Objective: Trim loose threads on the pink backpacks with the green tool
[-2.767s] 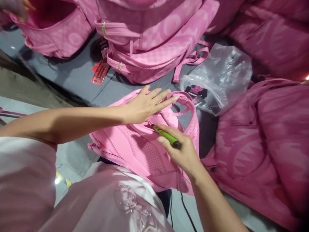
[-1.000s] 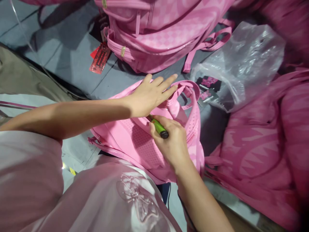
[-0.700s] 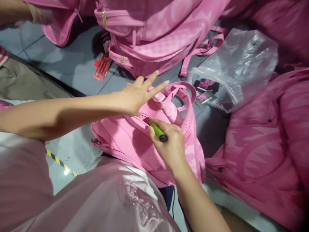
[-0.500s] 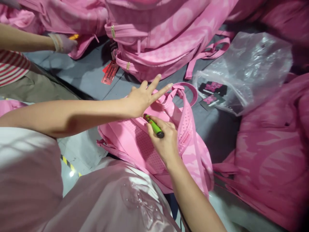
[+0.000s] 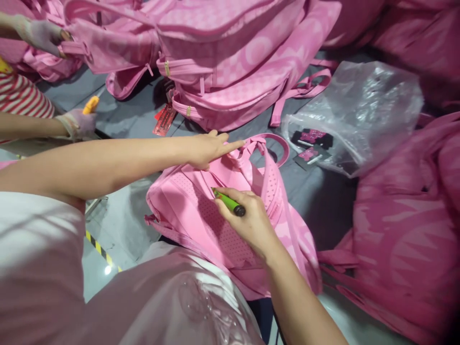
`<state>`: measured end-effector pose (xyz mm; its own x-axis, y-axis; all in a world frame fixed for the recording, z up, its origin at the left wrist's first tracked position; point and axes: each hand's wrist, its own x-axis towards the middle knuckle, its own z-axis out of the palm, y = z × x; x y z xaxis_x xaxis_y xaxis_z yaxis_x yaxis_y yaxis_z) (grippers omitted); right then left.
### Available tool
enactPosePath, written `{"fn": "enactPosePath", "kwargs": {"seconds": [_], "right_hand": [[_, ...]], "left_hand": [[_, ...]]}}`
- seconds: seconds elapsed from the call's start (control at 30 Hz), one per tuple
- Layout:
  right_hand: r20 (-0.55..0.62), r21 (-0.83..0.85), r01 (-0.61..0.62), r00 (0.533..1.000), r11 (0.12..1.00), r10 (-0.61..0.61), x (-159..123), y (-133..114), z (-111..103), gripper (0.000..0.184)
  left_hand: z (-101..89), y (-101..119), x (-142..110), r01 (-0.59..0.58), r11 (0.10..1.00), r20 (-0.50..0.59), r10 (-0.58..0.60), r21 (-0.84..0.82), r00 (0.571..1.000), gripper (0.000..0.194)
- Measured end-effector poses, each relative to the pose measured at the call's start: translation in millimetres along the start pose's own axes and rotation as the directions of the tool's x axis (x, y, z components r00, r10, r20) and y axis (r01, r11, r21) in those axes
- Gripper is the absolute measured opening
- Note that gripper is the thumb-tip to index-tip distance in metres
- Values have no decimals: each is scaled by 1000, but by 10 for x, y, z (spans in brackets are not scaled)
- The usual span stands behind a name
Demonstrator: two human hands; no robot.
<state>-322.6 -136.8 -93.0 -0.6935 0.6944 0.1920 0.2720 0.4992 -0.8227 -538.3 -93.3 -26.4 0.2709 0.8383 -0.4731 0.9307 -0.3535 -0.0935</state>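
A pink backpack (image 5: 187, 215) with dotted mesh panels lies at the table's near edge against my body, its straps and top loop facing up. My right hand (image 5: 256, 220) is closed around a short green tool with a black end (image 5: 232, 203), held just over the backpack's padded back. The tip of the tool is small and its kind is unclear. My left hand (image 5: 210, 149) lies across the upper part of the backpack, fingers stretched toward the loop; its underside is hidden.
Large pink backpacks (image 5: 230, 62) are piled at the back, with a red tag (image 5: 164, 120) below. A clear plastic bag (image 5: 377, 105) with pink-and-black pieces lies right of centre. Another pink backpack (image 5: 406, 215) stands at right. At left, a co-worker's gloved hands (image 5: 79, 123) hold a yellow-handled tool and a strap.
My left hand has shifted slightly left and down, its fingers less spread. My right hand with the green tool has moved a little lower. The co-worker's second gloved hand has come into fuller view.
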Motion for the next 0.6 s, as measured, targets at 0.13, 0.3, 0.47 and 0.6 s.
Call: {"fn": "enactPosePath", "kwargs": {"seconds": [0.13, 0.3, 0.47, 0.6], "right_hand": [[3, 7, -5, 1000, 1000, 5, 9, 23, 17, 27], [-151, -17, 26, 988, 1000, -28, 18, 95, 111, 29], [-206, -31, 39, 977, 999, -45, 8, 60, 157, 28], [-182, -30, 36, 982, 999, -41, 45, 3, 192, 27]], "left_hand": [[45, -61, -22, -30, 998, -42, 27, -52, 999, 117], [-29, 9, -87, 65, 996, 21, -64, -66, 998, 128], [-100, 64, -139, 81, 993, 69, -75, -88, 995, 130], [-88, 136, -184, 218, 976, 19, -218, -6, 976, 128]]}}
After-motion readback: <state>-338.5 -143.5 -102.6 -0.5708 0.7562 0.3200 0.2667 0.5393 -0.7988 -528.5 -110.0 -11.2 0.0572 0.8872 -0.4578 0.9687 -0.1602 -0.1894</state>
